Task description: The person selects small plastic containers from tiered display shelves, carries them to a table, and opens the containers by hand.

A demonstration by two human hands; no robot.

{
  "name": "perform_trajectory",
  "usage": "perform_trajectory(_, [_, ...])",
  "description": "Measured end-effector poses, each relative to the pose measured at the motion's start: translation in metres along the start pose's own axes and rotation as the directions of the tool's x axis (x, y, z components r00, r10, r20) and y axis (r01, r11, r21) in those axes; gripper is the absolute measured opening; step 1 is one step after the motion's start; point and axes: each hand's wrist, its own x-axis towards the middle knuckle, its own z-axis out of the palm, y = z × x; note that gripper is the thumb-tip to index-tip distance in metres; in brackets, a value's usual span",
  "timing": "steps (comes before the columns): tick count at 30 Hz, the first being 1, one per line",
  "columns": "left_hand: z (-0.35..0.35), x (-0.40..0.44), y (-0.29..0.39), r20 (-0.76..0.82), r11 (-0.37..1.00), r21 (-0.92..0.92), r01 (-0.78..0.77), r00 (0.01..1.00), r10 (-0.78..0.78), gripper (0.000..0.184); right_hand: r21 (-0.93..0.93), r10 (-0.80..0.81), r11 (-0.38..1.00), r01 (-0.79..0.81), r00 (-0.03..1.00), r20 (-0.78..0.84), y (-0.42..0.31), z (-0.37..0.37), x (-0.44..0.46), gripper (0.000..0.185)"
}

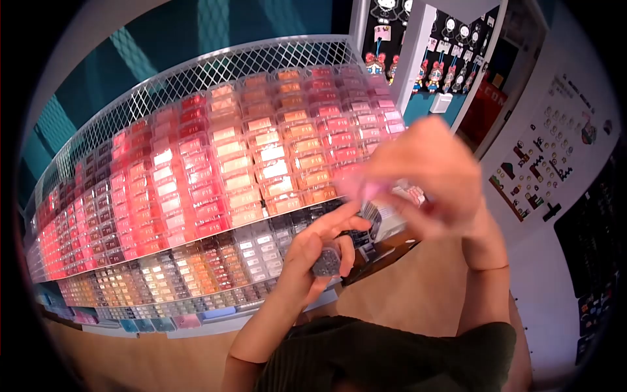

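My left hand (305, 256) is in front of the lower rack, its fingers curled round a small clear container (326, 262) with dark grey contents. The index finger stretches out above it. To the upper right, my right hand (428, 176) is smeared by motion, with the fingers bent in a pinch. At its fingertips shows a small pink thing (372, 190), too blurred to name exactly. Just behind the right hand stand the clear labelled bead boxes (308, 145) in reds, pinks and oranges.
A white mesh rack (261, 52) backs the sloping rows of boxes. Lower tiers hold smaller boxes (196, 266) in many colours. Keychains (436, 77) hang on a display behind, and a white board (542, 150) with pixel figures stands at the right. Wooden floor (385, 287) shows below.
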Motion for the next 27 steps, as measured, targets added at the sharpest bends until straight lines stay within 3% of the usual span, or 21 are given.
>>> perform_trajectory(1, [0.006,0.000,0.005,0.004,0.995,0.095,-0.018,1.000,0.018,0.078,-0.035,0.024,0.999,-0.028,0.993,-0.115,0.014,-0.008,0.006,0.019])
perform_trajectory(2, [0.004,0.000,0.004,0.028,0.998,0.051,-0.021,0.999,0.020,0.076,-0.066,0.120,0.988,-0.136,0.971,-0.206,0.028,-0.016,0.015,0.020])
perform_trajectory(5, [-0.006,-0.005,-0.004,0.080,0.999,-0.046,-0.009,0.997,0.013,0.073,-0.308,0.092,0.933,-0.184,0.953,-0.290,0.080,-0.022,0.035,0.017])
perform_trajectory(7, [-0.009,-0.007,-0.005,0.087,0.998,-0.062,0.006,0.996,-0.001,0.072,-0.661,-0.030,0.750,-0.021,0.997,-0.066,0.090,-0.022,0.050,0.027])
perform_trajectory(10, [-0.011,-0.013,-0.003,0.043,1.000,-0.027,0.007,0.999,-0.006,0.064,-0.819,-0.025,0.570,0.063,0.998,0.060,0.099,-0.004,0.057,0.028])
perform_trajectory(14, [-0.015,-0.021,0.000,-0.012,0.998,-0.057,0.012,1.000,-0.013,0.055,-0.811,0.096,0.577,0.100,0.977,0.189,0.128,0.006,0.055,0.022])
perform_trajectory(17, [-0.018,-0.024,0.002,-0.040,0.998,-0.068,0.012,0.999,-0.015,0.049,-0.746,0.389,0.665,-0.020,0.863,0.323,0.130,0.010,0.058,0.025])
perform_trajectory(21, [-0.021,-0.028,0.002,-0.042,0.996,-0.092,0.008,0.999,-0.012,0.042,-0.644,0.417,0.759,-0.092,0.829,0.373,0.136,0.008,0.059,0.026])
perform_trajectory(24, [-0.022,-0.028,0.002,-0.027,0.996,-0.090,0.009,1.000,-0.012,0.039,-0.706,0.587,0.693,-0.148,0.684,0.433,0.120,0.005,0.076,0.041])
perform_trajectory(27, [-0.023,-0.028,0.002,-0.020,0.995,-0.098,0.020,1.000,-0.022,0.037,-0.694,0.335,0.719,-0.043,0.896,0.291,0.130,0.010,0.061,0.035])
